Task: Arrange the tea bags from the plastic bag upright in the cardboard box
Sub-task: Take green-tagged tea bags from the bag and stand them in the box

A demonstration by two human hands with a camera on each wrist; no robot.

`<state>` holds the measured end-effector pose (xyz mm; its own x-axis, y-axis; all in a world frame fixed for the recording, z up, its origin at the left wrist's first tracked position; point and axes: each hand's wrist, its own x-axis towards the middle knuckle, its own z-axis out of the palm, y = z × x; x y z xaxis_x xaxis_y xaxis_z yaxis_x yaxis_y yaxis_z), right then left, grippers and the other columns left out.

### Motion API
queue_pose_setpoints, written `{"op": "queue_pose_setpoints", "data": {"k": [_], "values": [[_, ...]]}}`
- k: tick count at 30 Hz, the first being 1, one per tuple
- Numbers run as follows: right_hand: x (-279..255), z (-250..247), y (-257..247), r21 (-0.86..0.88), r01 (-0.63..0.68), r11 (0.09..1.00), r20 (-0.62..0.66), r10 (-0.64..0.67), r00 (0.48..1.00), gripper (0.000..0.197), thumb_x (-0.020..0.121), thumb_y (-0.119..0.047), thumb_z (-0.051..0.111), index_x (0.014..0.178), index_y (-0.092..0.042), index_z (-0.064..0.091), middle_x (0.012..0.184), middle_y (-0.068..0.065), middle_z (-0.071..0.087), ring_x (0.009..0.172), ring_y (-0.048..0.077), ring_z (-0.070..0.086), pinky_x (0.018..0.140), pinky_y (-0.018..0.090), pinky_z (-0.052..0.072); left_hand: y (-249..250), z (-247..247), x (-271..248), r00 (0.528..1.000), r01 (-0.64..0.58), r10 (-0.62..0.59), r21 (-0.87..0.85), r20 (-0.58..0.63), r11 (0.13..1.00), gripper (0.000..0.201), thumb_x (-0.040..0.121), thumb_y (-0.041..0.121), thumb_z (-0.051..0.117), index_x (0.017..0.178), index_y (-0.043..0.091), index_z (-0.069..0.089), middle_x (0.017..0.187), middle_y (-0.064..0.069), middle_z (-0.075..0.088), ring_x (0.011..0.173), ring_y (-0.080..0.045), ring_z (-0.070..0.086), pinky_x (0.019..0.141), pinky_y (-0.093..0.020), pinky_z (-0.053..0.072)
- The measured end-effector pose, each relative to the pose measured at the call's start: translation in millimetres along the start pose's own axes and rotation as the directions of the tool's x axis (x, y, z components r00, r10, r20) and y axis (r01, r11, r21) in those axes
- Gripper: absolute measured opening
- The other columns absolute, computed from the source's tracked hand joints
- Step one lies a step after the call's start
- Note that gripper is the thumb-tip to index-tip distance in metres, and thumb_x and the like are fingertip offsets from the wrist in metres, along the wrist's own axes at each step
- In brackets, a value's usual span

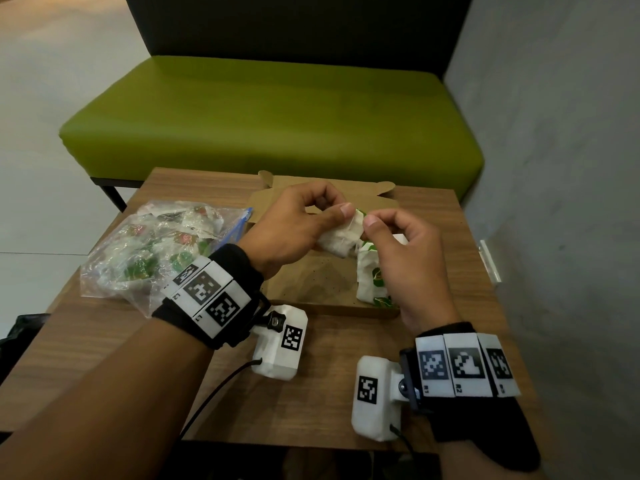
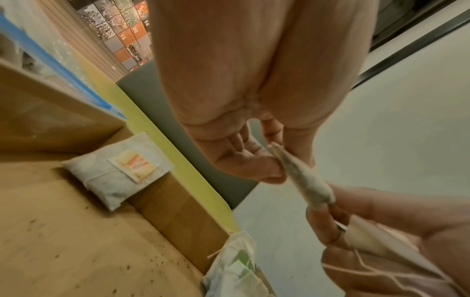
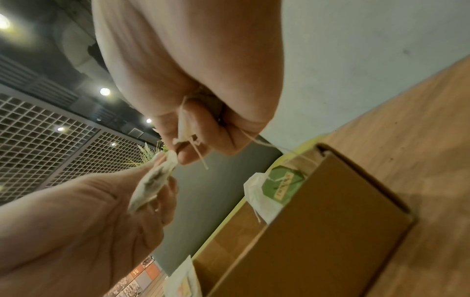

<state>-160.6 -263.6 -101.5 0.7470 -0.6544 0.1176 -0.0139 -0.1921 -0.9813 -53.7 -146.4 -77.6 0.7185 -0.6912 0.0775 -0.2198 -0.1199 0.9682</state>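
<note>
Above the open cardboard box [image 1: 311, 284], my left hand [image 1: 337, 207] pinches a white tea bag [image 1: 341, 239] between thumb and fingers. My right hand [image 1: 379, 223] pinches the same bag's paper tag and string [image 3: 185, 136] at its top corner. In the left wrist view the tea bag [image 2: 302, 178] hangs edge-on between both hands. Several tea bags with green tags [image 1: 374, 280] stand upright against the box's right wall. One tea bag with an orange tag [image 2: 119, 172] leans in the far corner. The clear plastic bag [image 1: 156, 244], holding several more tea bags, lies left of the box.
The box and plastic bag sit on a small wooden table [image 1: 311, 393]. A green bench [image 1: 270, 116] stands behind it and a grey wall [image 1: 561, 168] runs close on the right. The box lid [image 1: 332, 188] lies flat open at the back.
</note>
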Motion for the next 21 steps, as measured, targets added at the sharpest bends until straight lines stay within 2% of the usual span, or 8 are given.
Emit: {"op": "queue_pose_setpoints", "data": {"k": [3,4,6,8,11,12,17,21], "values": [[0,0,1,0.018,-0.04,0.999,0.048,0.039,0.998,0.015,0.098,-0.022,0.064,0.086,-0.024,0.072,0.088,-0.005,0.072,0.092,0.009,0.066,0.078,0.02,0.05,-2,1,2,1.0,-0.003,0.003,-0.024,-0.029,1.0,0.012,0.092,0.018,0.068,0.082,0.013,0.063,0.088,-0.008,0.069,0.076,-0.03,0.065,0.064,-0.028,0.053],[-1,0,1,0.015,-0.042,0.999,0.061,0.041,0.997,0.014,0.098,-0.022,0.063,0.087,-0.022,0.072,0.088,-0.004,0.072,0.091,0.009,0.065,0.075,0.016,0.049,-2,1,2,1.0,-0.005,0.004,-0.036,-0.028,0.999,0.012,0.091,0.018,0.068,0.082,0.013,0.062,0.085,-0.009,0.069,0.074,-0.031,0.065,0.064,-0.03,0.052],[-1,2,2,0.018,-0.043,0.999,0.053,0.042,0.998,0.01,0.098,-0.024,0.064,0.092,-0.021,0.071,0.091,-0.004,0.071,0.092,0.009,0.064,0.075,0.016,0.049,-3,4,3,0.999,-0.003,0.001,-0.048,-0.047,0.999,0.014,0.089,0.018,0.071,0.08,0.012,0.061,0.074,-0.004,0.067,0.062,-0.018,0.061,0.056,-0.025,0.048],[-1,2,3,0.021,-0.031,0.999,0.0,0.031,1.0,0.007,0.095,-0.029,0.068,0.097,-0.022,0.068,0.095,-0.006,0.069,0.096,0.009,0.064,0.081,0.025,0.052,-5,6,4,0.993,-0.007,0.001,-0.051,-0.116,0.999,0.018,0.086,0.017,0.074,0.08,0.013,0.058,0.071,-0.002,0.065,0.059,-0.008,0.059,0.052,-0.022,0.047],[-2,4,2,-0.008,0.038,0.999,-0.034,-0.038,0.999,0.012,0.092,-0.031,0.072,0.093,-0.021,0.065,0.094,-0.005,0.068,0.094,0.011,0.064,0.083,0.03,0.054,-8,9,5,0.974,-0.037,0.021,-0.067,-0.224,0.997,0.025,0.082,0.018,0.079,0.085,0.016,0.054,0.081,-0.011,0.064,0.07,-0.019,0.062,0.061,-0.033,0.054],[-2,4,1,-0.013,0.047,0.999,-0.019,-0.047,0.999,0.011,0.093,-0.03,0.072,0.091,-0.02,0.066,0.092,-0.005,0.068,0.093,0.01,0.064,0.084,0.03,0.054,-8,10,5,0.969,-0.041,0.025,-0.064,-0.244,0.997,0.027,0.082,0.019,0.08,0.088,0.017,0.054,0.082,-0.01,0.064,0.07,-0.019,0.062,0.061,-0.033,0.054],[-5,5,-2,-0.007,-0.001,1.0,0.057,0.002,0.998,0.012,0.095,-0.036,0.068,0.094,-0.025,0.072,0.095,-0.006,0.074,0.099,0.007,0.067,0.089,0.036,0.056,-1,19,2,0.972,-0.044,0.034,-0.036,-0.23,0.998,0.022,0.089,0.019,0.073,0.103,0.011,0.057,0.072,0.003,0.066,0.06,-0.007,0.063,0.05,-0.022,0.05],[-4,1,-4,0.03,-0.011,0.999,0.053,0.01,0.999,0.017,0.092,-0.038,0.071,0.096,-0.022,0.071,0.095,-0.006,0.073,0.096,0.005,0.067,0.081,0.027,0.052,5,22,1,0.969,-0.061,0.064,0.023,-0.238,0.998,0.021,0.102,0.03,0.052,0.108,0.012,0.061,0.074,0.006,0.065,0.061,-0.003,0.061,0.053,-0.021,0.049]]}}
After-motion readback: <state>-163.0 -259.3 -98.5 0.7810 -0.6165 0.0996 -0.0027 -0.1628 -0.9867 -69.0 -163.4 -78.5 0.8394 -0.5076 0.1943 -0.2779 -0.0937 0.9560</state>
